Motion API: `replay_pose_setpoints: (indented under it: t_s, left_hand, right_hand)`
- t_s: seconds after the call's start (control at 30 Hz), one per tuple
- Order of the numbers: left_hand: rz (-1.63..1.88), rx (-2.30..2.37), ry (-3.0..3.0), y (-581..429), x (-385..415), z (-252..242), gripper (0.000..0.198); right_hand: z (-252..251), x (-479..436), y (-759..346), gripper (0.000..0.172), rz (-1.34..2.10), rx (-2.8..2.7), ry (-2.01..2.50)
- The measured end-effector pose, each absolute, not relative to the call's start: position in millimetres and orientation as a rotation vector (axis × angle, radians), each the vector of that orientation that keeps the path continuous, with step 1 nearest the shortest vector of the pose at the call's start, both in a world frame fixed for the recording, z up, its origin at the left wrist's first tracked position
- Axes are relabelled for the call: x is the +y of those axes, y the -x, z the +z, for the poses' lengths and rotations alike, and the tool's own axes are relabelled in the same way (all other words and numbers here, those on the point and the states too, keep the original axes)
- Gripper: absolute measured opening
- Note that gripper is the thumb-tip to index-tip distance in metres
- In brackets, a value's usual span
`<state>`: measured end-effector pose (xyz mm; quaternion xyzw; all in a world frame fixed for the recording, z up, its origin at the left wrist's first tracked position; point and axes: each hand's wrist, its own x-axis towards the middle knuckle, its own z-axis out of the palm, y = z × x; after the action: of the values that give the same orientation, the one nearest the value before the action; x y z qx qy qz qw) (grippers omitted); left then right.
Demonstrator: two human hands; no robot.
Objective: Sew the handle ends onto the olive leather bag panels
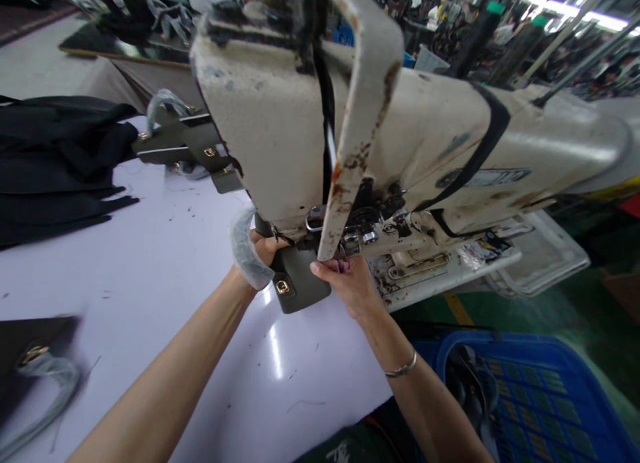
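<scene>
Olive-grey flat leather-look bag (306, 283) at twelve o'clock, under cream metal sewing-machine head (270, 129). Left hand (267, 247) at bag's ten o'clock, right hand (357, 286) at three; fingers partly hidden, can't tell grip. Best: bag flat, guided evenly, fingertips clear.

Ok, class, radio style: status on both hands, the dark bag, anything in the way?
Left hand at dark bag, wrapped handle across hand. Right hand at bag's edge. Bag under sewing machine, gold clasp showing. Machine hides bag's far part.

Bag flap (307, 281) smooth, matt; clasp (283, 287) glossy metal; tabletop (170, 269) glossy.
</scene>
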<state>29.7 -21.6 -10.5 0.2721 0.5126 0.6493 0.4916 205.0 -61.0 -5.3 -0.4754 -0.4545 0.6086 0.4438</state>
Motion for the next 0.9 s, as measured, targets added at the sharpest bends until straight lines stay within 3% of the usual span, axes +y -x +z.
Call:
replay_pose_setpoints:
  t_s: [0.13, 0.4, 0.53, 0.67, 0.9]
  left_hand:
    - [1.453, 1.117, -0.616, -26, -17, -6, 0.032]
    - [1.391, 1.07, -0.518, -14, 0, -14, 0.037]
    - [1.322, 1.014, -0.6, -12, 7, -12, 0.038]
    - [1.309, 1.039, -0.597, -17, 6, -2, 0.042]
    - [1.264, 0.91, -0.579, -11, 7, -15, 0.049]
  right_hand:
    - [-8, -65, -204, 0.034, 1.514, -1.083, 1.267]
    - [-5, -67, -191, 0.026, 1.472, -0.927, 1.264]
    - [-1, -86, -192, 0.018, 1.611, -0.857, 1.236]
    - [4, -104, -194, 0.033, 1.751, -0.722, 1.152]
    - [13, -101, -192, 0.044, 1.713, -0.671, 1.217]
